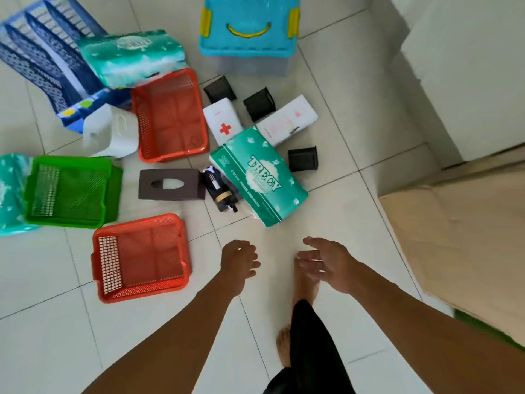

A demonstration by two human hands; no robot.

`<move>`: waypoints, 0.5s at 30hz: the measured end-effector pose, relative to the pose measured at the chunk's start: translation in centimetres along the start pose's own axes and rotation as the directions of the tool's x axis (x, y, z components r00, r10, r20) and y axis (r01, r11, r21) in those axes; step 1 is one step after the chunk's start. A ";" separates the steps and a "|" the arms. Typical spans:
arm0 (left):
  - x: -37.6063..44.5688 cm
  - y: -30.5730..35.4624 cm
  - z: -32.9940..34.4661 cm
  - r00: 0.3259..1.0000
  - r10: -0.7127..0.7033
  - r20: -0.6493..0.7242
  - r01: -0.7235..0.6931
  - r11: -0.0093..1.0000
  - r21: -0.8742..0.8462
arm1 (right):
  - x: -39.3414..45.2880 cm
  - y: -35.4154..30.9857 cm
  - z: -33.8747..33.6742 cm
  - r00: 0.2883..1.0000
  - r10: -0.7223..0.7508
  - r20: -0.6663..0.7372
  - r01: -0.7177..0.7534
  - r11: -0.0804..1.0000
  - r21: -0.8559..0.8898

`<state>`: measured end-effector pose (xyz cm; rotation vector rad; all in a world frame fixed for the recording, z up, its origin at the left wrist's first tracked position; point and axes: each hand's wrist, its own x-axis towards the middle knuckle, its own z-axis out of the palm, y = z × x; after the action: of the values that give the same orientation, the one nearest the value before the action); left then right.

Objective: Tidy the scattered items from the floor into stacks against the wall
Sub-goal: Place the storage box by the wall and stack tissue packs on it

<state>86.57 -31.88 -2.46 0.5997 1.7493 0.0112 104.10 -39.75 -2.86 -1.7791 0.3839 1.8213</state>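
The person stood over the white tiled floor point(335, 211) with both arms stretched forward and down. The left hand point(238, 261) hung with fingers loosely curled and held nothing; the right hand point(326, 263) was spread open, fingers relaxed, also holding nothing. Both hovered above bare tile, near but apart from the closest items.

Nothing looked stacked yet, so the task seemed to be at its opening step: reaching for a first item. The scattered things lay ahead and to the left. Nearest the hands were the green tissue pack point(260, 177), lying tilted with a black bottle point(220, 191) just beside it, and an orange basket point(140, 258) to the left of the left hand. Farther off lay a green basket point(71, 191), a second orange basket point(170, 115), a brown tissue box point(172, 184), a first-aid box point(223, 120), 3 small black holders point(260, 103) and a blue-lidded storage bin point(250, 32).

The next move probably called for lowering both hands onto the tissue pack, which was soft and bulky and would likely need a 2-handed grip, then carrying it to the wall point(468, 66) on the right.
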 end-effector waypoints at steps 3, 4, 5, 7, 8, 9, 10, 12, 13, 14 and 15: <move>2.0 2.4 -1.7 0.998 -0.061 -0.031 0.059 0.997 -0.048 | 1.4 -2.2 2.7 1.000 0.012 0.009 -0.012 0.997 -0.070; 2.7 3.3 -2.4 0.997 -0.069 -0.043 0.066 0.995 -0.074 | 1.6 -3.2 4.0 1.000 0.011 0.022 -0.008 0.995 -0.099; 3.2 4.2 -3.1 0.997 -0.062 -0.051 0.057 0.994 -0.096 | 1.8 -4.1 5.1 0.999 0.009 0.032 -0.005 0.993 -0.119; 4.0 5.8 -4.4 0.998 -0.040 -0.055 0.032 0.991 -0.129 | 2.0 -5.8 7.2 0.999 0.000 0.044 0.006 0.989 -0.150; 4.4 6.5 -5.2 0.998 -0.037 -0.058 0.028 0.988 -0.152 | 2.1 -6.6 8.3 0.999 -0.004 0.050 0.012 0.985 -0.170; 4.8 7.1 -5.9 0.997 -0.034 -0.063 0.023 0.984 -0.174 | 2.3 -7.4 9.4 0.999 -0.010 0.051 0.019 0.981 -0.191; 5.2 7.7 -6.7 0.997 -0.032 -0.070 0.018 0.981 -0.195 | 2.5 -8.3 10.5 0.999 -0.014 0.050 0.024 0.978 -0.208; 6.0 8.8 -8.0 0.996 -0.028 -0.085 0.007 0.973 -0.233 | 2.6 -10.1 12.2 0.999 -0.019 0.038 0.027 0.973 -0.229; 6.5 9.4 -8.7 0.996 -0.029 -0.089 0.006 0.968 -0.251 | 2.6 -11.1 13.2 0.999 -0.025 0.027 0.031 0.970 -0.239; 7.0 9.9 -9.5 0.995 -0.036 -0.089 0.012 0.965 -0.260 | 2.6 -12.2 14.1 0.999 -0.030 0.015 0.033 0.968 -0.248; 7.6 10.5 -10.3 0.995 -0.047 -0.091 0.021 0.963 -0.268 | 2.7 -13.3 15.1 0.999 -0.032 0.005 0.032 0.966 -0.256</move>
<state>80.16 -16.64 -3.18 0.3761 1.8136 0.2524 99.40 -20.04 -2.02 -1.9428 0.1211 1.9190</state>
